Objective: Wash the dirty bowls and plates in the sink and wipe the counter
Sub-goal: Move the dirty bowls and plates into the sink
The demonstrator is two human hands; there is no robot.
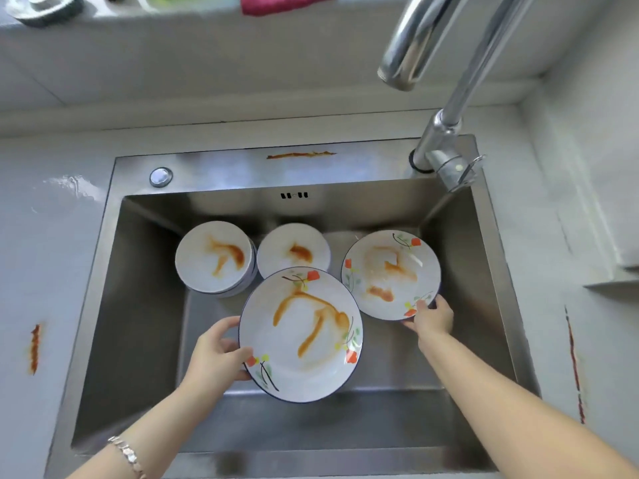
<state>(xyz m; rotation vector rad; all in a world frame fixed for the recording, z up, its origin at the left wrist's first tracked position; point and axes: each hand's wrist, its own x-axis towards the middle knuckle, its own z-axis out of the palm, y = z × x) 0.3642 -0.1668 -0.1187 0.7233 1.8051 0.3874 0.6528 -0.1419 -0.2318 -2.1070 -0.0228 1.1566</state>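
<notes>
Braceleted wrist [121, 453] over sink [145, 305], sauce-streaked counter [52, 264]

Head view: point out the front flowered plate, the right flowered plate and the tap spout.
front flowered plate [301, 335], head view, middle of its sauce-stained face
right flowered plate [390, 274], head view, middle of its stained face
tap spout [409, 43], head view, curved pipe just above the outlet

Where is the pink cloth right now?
The pink cloth lies at the top middle of the head view, draped over the ledge behind the sink, just left of the tap.
</notes>
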